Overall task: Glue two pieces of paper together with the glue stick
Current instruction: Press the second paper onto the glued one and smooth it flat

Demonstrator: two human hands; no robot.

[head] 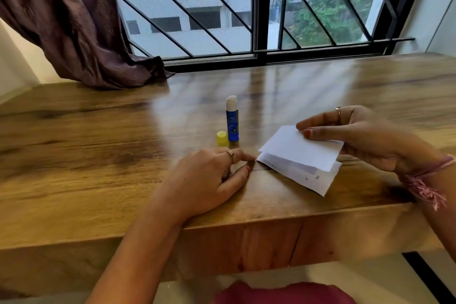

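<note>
Right hand (365, 138) pinches the top paper sheet (303, 149) over the bottom sheet (306, 176); left hand (209, 177) rests relaxed on the table (98, 155), uncapped glue stick (232, 119) nearby.

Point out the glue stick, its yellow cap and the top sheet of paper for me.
glue stick (232, 123): head view, on its blue body.
yellow cap (222, 138): head view, on its side wall.
top sheet of paper (299, 149): head view, on its white middle.

I see bare forearms, a ring on each hand, red nail polish, frayed pink thread round my right wrist (424, 180), maroon clothing (283, 294) below.
</note>
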